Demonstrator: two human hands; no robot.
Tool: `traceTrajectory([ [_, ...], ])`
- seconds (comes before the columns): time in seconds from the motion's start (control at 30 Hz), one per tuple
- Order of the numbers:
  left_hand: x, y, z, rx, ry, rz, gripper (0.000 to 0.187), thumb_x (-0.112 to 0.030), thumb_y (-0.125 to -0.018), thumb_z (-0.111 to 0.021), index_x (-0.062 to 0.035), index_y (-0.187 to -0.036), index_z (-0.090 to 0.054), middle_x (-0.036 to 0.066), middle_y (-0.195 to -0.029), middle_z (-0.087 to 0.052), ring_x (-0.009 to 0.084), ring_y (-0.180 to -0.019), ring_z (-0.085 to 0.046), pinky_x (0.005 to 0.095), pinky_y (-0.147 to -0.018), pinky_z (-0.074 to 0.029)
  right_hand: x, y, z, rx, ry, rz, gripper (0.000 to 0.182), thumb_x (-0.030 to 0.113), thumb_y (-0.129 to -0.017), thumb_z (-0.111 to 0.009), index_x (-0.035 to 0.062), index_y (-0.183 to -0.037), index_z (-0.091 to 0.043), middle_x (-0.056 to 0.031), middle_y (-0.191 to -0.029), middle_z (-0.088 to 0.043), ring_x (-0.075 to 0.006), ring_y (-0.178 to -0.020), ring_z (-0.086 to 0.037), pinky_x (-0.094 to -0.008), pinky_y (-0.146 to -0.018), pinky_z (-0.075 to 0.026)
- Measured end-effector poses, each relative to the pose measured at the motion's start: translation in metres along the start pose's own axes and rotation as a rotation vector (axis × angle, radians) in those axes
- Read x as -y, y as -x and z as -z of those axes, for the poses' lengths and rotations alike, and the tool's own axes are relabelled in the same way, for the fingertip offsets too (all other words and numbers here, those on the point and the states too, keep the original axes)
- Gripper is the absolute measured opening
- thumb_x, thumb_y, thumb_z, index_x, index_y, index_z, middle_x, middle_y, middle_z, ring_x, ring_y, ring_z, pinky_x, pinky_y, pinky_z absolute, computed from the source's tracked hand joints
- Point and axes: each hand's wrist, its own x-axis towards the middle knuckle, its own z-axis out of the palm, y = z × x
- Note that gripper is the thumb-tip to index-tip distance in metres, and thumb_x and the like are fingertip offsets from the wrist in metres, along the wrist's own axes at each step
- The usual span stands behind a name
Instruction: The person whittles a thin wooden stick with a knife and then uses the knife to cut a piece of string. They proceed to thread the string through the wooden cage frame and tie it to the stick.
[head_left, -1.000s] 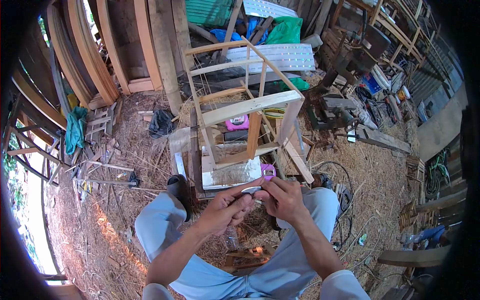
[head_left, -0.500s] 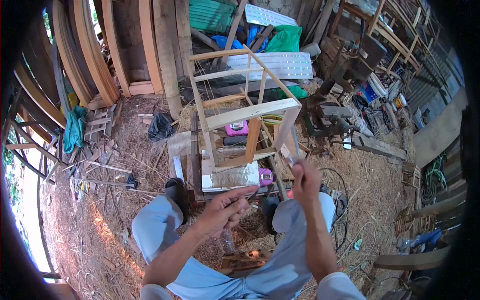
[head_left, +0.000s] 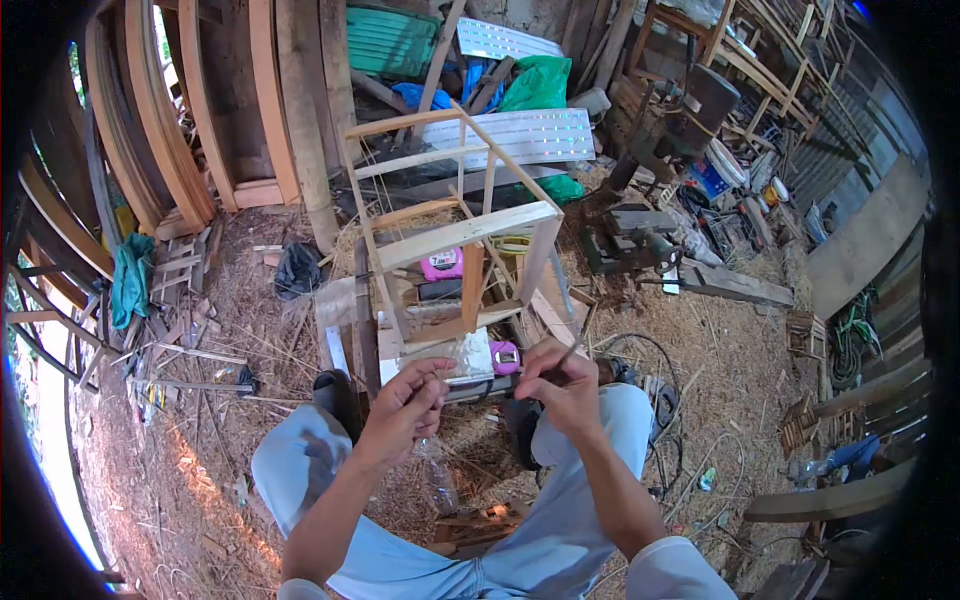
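Observation:
My left hand (head_left: 405,408) is raised above my lap, its fingers curled together around something too small to make out. Facing it, my right hand (head_left: 562,385) has its thumb and fingers pinched on a thin item that I cannot make out. The two hands are apart. Just beyond them a light wooden frame (head_left: 470,232) stands on a low support, with a white block (head_left: 455,355) at its base. A pink tape measure (head_left: 504,357) lies between the hands, behind them. Another pink tape measure (head_left: 442,264) shows through the frame.
Dark metal machinery (head_left: 632,240) stands right of the frame. A black cable (head_left: 680,400) curves beside my right knee. Wood shavings and sticks cover the ground. Long curved boards (head_left: 170,130) lean at the upper left; a black plastic bag (head_left: 297,270) lies below them.
My right hand has moved left and down, closer to my left hand, and its fingers have turned inward. My left hand has shifted slightly left in view. The whole scene has shifted left.

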Motion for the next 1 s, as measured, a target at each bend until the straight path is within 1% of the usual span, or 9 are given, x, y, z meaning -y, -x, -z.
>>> traceTrajectory([
  [0.07,0.001,0.000,0.002,0.012,0.055,0.003,0.033,-0.020,-0.092,-0.054,-0.0070,-0.121,-0.046,-0.001,-0.078,-0.043,0.0022,-0.051,-0.029,0.0155,-0.044,-0.023,0.007,0.004,-0.005,-0.011,0.117,0.119,0.021,-0.002,-0.061,-0.076,0.0025,-0.078,-0.065,-0.0076,-0.082,-0.062,-0.0177,-0.076,-0.061,-0.0252,-0.067,-0.046],
  [0.13,0.001,0.000,0.000,0.041,0.009,-0.002,0.035,-0.024,-0.091,-0.056,-0.0073,-0.121,-0.047,-0.002,-0.078,-0.043,0.0018,-0.051,-0.029,0.0152,-0.044,-0.023,0.017,0.008,-0.013,-0.010,0.345,0.391,0.021,0.002,-0.063,-0.079,-0.0001,-0.075,-0.062,-0.0092,-0.077,-0.061,-0.0168,-0.066,-0.058,-0.0260,-0.060,-0.046],
  [0.2,0.004,-0.002,-0.001,0.047,-0.019,0.012,0.036,-0.025,-0.091,-0.057,-0.0075,-0.120,-0.047,-0.002,-0.078,-0.043,0.0012,-0.051,-0.029,0.0153,-0.044,-0.023,0.021,0.011,-0.017,-0.022,0.355,0.435,0.021,0.004,-0.064,-0.079,0.0015,-0.077,-0.062,-0.0101,-0.078,-0.062,-0.0190,-0.066,-0.059,-0.0273,-0.060,-0.046],
  [0.3,0.005,-0.002,-0.005,0.049,-0.037,0.041,0.036,-0.025,-0.090,-0.057,-0.0073,-0.119,-0.047,-0.002,-0.078,-0.043,0.0010,-0.052,-0.030,0.0153,-0.044,-0.023,0.026,0.014,-0.020,0.026,0.423,0.540,0.033,-0.007,-0.058,-0.077,0.0020,-0.085,-0.061,-0.0122,-0.086,-0.063,-0.0235,-0.074,-0.063,-0.0300,-0.061,-0.050],
  [0.53,0.003,0.004,-0.011,0.139,0.026,0.052,0.034,-0.030,-0.089,-0.060,-0.0071,-0.112,-0.052,-0.003,-0.074,-0.045,0.0017,-0.052,-0.032,0.0158,-0.045,-0.024,0.027,0.015,-0.021,0.009,0.443,0.572,0.031,-0.004,-0.061,-0.078,0.0025,-0.086,-0.062,-0.0114,-0.083,-0.063,-0.0223,-0.070,-0.062,-0.0290,-0.057,-0.049],
  [0.6,0.006,0.006,-0.014,0.144,0.044,0.080,0.034,-0.031,-0.088,-0.060,-0.0066,-0.110,-0.053,-0.004,-0.072,-0.045,0.0021,-0.053,-0.033,0.0165,-0.045,-0.025,0.027,0.017,-0.025,-0.003,0.396,0.578,0.026,0.009,-0.064,-0.081,0.0060,-0.079,-0.061,-0.0079,-0.079,-0.061,-0.0169,-0.065,-0.058,-0.0279,-0.060,-0.047],
  [0.73,0.007,0.009,-0.018,0.186,-0.001,0.061,0.026,-0.023,-0.086,-0.064,-0.0039,-0.103,-0.063,0.002,-0.085,-0.061,0.0036,-0.068,-0.049,0.0185,-0.054,-0.038,0.017,0.020,-0.028,-0.007,0.349,0.634,0.026,0.013,-0.065,-0.082,0.0070,-0.079,-0.061,-0.0065,-0.080,-0.060,-0.0153,-0.066,-0.059,-0.0263,-0.060,-0.047],
  [0.83,0.008,0.008,-0.020,0.254,-0.072,-0.121,0.017,-0.011,-0.082,-0.068,-0.0021,-0.097,-0.067,0.004,-0.091,-0.063,0.0107,-0.085,-0.059,0.0257,-0.078,-0.047,0.014,0.018,-0.028,0.046,0.290,0.667,0.031,0.004,-0.060,-0.082,0.0028,-0.084,-0.063,-0.0093,-0.081,-0.061,-0.0184,-0.070,-0.062,-0.0274,-0.057,-0.050],
  [1.0,0.011,0.006,-0.017,0.282,-0.273,-0.303,0.019,-0.013,-0.084,-0.066,-0.0025,-0.099,-0.067,0.004,-0.090,-0.064,0.0090,-0.081,-0.057,0.0240,-0.073,-0.046,0.002,0.018,-0.030,0.018,0.084,0.438,0.036,0.006,-0.060,-0.084,0.0041,-0.086,-0.059,-0.0100,-0.088,-0.059,-0.0147,-0.072,-0.057,-0.0257,-0.061,-0.045],
])
